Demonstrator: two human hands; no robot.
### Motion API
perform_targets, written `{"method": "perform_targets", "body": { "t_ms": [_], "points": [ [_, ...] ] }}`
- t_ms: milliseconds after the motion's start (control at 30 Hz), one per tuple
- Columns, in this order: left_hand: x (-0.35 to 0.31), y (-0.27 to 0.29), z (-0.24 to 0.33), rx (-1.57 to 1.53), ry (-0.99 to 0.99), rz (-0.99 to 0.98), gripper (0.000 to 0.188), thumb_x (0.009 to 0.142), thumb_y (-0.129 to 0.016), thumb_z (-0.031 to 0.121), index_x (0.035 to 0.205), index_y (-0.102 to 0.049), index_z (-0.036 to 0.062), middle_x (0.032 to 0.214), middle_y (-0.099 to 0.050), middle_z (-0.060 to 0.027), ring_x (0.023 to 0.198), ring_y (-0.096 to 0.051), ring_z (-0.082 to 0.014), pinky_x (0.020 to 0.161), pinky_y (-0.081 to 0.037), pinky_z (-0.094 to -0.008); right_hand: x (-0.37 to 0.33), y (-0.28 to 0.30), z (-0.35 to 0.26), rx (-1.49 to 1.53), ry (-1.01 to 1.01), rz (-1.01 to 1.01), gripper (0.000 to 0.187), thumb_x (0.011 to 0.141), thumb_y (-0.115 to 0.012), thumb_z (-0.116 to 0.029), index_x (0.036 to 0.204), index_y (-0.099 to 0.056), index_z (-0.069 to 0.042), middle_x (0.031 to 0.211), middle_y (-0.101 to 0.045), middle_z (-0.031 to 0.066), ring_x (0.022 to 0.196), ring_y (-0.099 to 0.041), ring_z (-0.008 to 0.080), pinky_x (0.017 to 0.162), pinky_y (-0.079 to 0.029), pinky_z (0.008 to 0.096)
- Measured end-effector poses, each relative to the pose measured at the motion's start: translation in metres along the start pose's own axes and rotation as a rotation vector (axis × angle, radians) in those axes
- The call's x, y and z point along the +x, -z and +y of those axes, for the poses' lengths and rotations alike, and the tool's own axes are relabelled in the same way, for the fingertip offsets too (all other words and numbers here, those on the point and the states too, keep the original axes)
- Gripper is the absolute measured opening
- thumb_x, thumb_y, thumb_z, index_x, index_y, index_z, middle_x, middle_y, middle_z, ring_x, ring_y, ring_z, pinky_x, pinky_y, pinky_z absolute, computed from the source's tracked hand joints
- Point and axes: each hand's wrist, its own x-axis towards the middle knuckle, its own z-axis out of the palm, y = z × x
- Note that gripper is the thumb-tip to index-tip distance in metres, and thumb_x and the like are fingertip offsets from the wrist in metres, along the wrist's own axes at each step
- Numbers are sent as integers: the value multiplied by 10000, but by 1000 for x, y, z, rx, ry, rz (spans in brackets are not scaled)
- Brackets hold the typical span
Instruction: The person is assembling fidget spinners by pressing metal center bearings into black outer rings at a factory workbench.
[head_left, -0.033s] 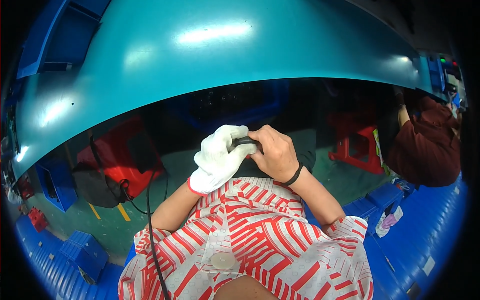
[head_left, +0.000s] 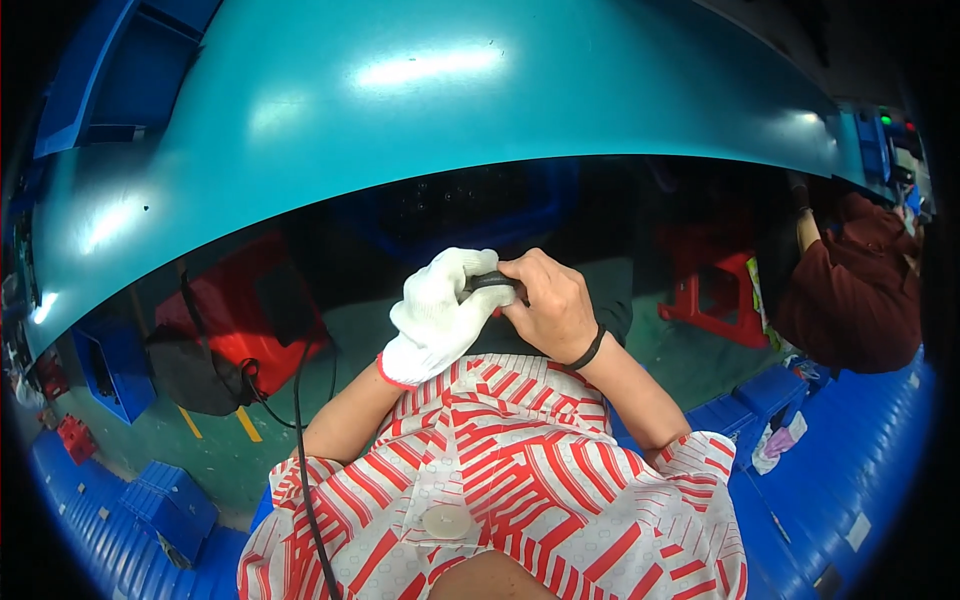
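Both my hands meet in front of my chest, just short of the table's near edge. Between them is a small black curved piece point(head_left: 490, 281), mostly hidden by fingers, so its kind does not show. My left hand point(head_left: 441, 312), in a white knit glove with a red cuff edge, is closed round its left end. Bare, with a black band at the wrist, my right hand point(head_left: 553, 307) pinches the other end between thumb and fingers.
A glossy teal table point(head_left: 400, 120) spans the far side. Red stools point(head_left: 235, 300) and blue bins point(head_left: 112, 370) stand around, with a dark bag point(head_left: 195, 375) at left. A black cable point(head_left: 305, 480) runs down past my left arm. A person in dark red point(head_left: 850, 290) sits at right.
Hardly anything differs: my hands shift very slightly while keeping the same hold on the black piece.
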Motion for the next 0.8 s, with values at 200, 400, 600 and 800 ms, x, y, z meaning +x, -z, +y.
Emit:
{"method": "perform_targets", "body": {
  "t_ms": [200,400,600,800],
  "points": [
    [17,5,4,-200,296,-82,387,770,-716,163,1080,-591,-32,895,-655,-130,802,-660,-182,739,-532,-275,-4,-15,3,359,-353,159,312,700,-742,-25,961,-573,0,748,-595,82,590,-579,122,534,-476,226],
    [21,17,16,-37,258,-161,338,798,-681,139,1079,-598,-29,998,-643,-154,868,-658,-189,777,-528,-283,-9,-11,13,475,-412,46,318,710,-722,12,987,-567,2,822,-600,102,655,-605,135,582,-498,215],
    [22,16,11,-210,306,-164,340,814,-674,158,1092,-602,-25,1029,-638,-160,906,-653,-195,783,-521,-283,-2,-8,13,454,-315,76,300,729,-682,45,1000,-557,10,863,-602,112,701,-617,155,614,-514,230],
    [15,5,-2,28,192,-92,367,820,-666,150,1131,-591,-30,920,-670,-134,824,-661,-172,734,-533,-267,-11,-14,11,338,-347,34,291,742,-686,8,998,-550,16,801,-602,112,651,-606,155,596,-506,235]
  ]
}}
